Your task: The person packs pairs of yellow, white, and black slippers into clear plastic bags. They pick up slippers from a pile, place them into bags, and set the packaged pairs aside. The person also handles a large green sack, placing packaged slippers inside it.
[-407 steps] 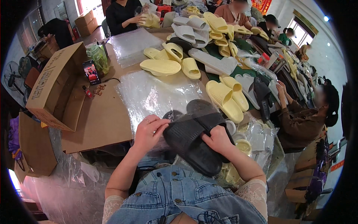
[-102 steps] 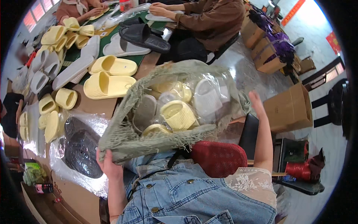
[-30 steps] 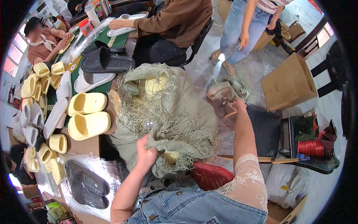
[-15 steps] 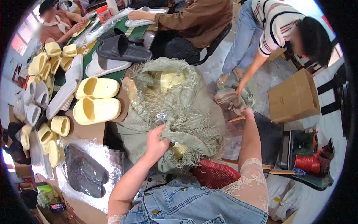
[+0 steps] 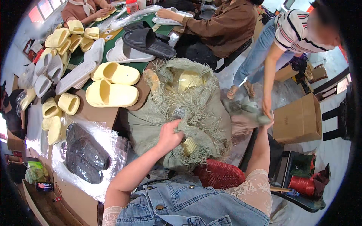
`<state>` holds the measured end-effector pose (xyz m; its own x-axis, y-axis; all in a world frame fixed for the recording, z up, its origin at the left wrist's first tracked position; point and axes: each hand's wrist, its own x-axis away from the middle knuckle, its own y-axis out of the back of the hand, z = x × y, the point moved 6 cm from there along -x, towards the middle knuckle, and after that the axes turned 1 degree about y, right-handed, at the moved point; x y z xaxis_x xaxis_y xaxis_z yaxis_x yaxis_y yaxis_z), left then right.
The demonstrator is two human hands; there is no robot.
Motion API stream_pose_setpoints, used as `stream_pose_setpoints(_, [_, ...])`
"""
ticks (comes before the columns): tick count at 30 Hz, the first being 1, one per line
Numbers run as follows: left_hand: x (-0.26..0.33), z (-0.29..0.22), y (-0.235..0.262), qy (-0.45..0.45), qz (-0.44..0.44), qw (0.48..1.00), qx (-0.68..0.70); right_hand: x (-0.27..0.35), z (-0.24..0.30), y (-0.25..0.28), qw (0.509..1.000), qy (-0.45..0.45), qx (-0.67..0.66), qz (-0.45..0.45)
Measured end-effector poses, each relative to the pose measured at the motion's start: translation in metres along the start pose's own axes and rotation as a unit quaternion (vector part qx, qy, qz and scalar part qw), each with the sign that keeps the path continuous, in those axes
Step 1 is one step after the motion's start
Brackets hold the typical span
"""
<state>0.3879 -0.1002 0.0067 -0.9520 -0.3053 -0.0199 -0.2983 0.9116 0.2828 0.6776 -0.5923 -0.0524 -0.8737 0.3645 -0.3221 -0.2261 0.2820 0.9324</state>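
While I watch remotely: left hand (image 5: 168, 136) fist-gripping frayed green sack (image 5: 181, 113) at centre | right hand (image 5: 267, 119) at 3 o'clock, grip unclear | sack looks full, mouth ungathered, closing remains

Woven sack of slippers, gripped at its frayed mouth

The grey-green sack (image 5: 196, 109) stands slumped beside the table, its fringed rim bunched and folded; yellow slippers (image 5: 188, 78) show through the upper mesh, and another (image 5: 189, 145) peeks out near the bunched edge.
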Motion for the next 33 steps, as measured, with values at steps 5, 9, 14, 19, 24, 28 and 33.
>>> stream_pose_setpoints(5, [-0.001,-0.008,0.003,0.027,0.011,1.0,-0.003,-0.033,-0.021,0.077,0.976,0.017,-0.151,-0.155])
stream_pose_setpoints(9, [-0.002,-0.005,0.002,0.016,0.014,1.0,-0.014,-0.028,-0.07,0.165,0.957,0.029,-0.231,-0.173])
stream_pose_setpoints(14, [-0.01,0.007,-0.001,0.015,0.009,0.999,0.044,0.052,-0.131,0.301,0.957,-0.005,-0.231,-0.173])
stream_pose_setpoints(19, [-0.034,0.015,-0.003,0.065,0.006,0.986,0.153,0.175,-0.101,0.406,0.941,0.035,-0.198,-0.272])
stream_pose_setpoints(24, [-0.064,0.019,0.001,0.13,-0.056,0.946,0.29,0.25,0.049,0.367,0.837,0.467,-0.282,0.041])
stream_pose_setpoints(28, [-0.067,0.016,-0.005,0.104,-0.048,0.954,0.278,0.233,0.112,0.25,0.805,0.53,-0.078,0.256])
stream_pose_setpoints(33, [-0.069,0.034,0.001,0.051,-0.072,0.976,0.199,0.286,0.161,0.11,0.712,0.684,-0.133,0.09])
